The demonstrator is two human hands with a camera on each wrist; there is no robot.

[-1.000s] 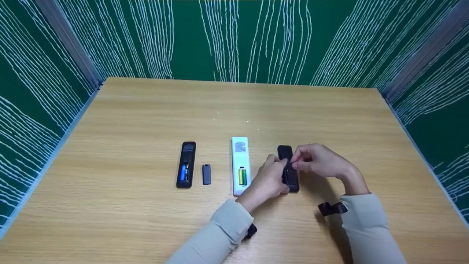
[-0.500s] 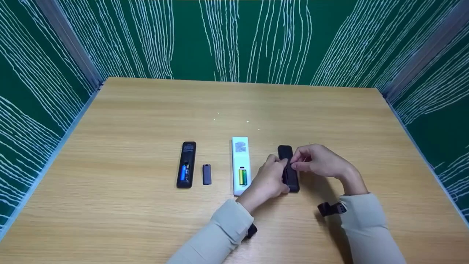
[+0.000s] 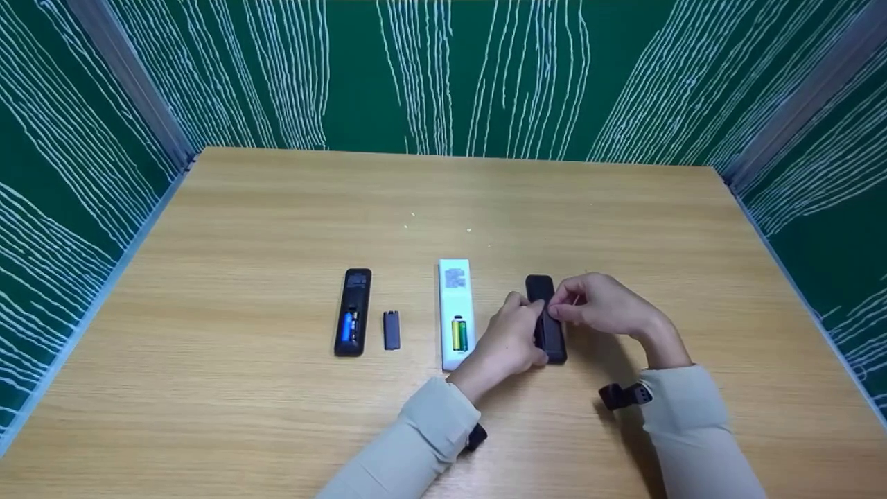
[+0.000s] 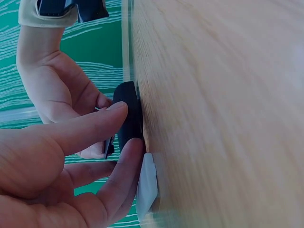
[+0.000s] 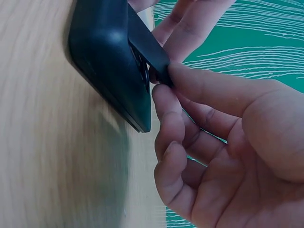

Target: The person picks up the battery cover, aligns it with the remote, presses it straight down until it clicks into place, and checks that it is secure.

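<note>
A black remote control (image 3: 553, 341) lies face down on the table at the right of the head view. My left hand (image 3: 507, 338) grips its sides, thumb near the front end and fingers across the middle. With thumb and index finger, my right hand (image 3: 613, 305) pinches the raised end of the black battery cover (image 5: 151, 51). In the right wrist view this cover stands tilted up from the remote's back, with a dark gap and a metal contact under it. The left wrist view shows the remote (image 4: 129, 121) between my left thumb and fingers.
Left of my hands lies a white remote control (image 3: 454, 298), its battery bay open on a yellow and a green battery (image 3: 463, 335). Farther left are a loose dark battery cover (image 3: 391, 330) and another black remote (image 3: 355, 291) with a blue battery (image 3: 347, 327). Small white specks lie farther back.
My right hand has shifted very slightly to the left over the remote. The left hand keeps its grip, and the other things stay where they were.
</note>
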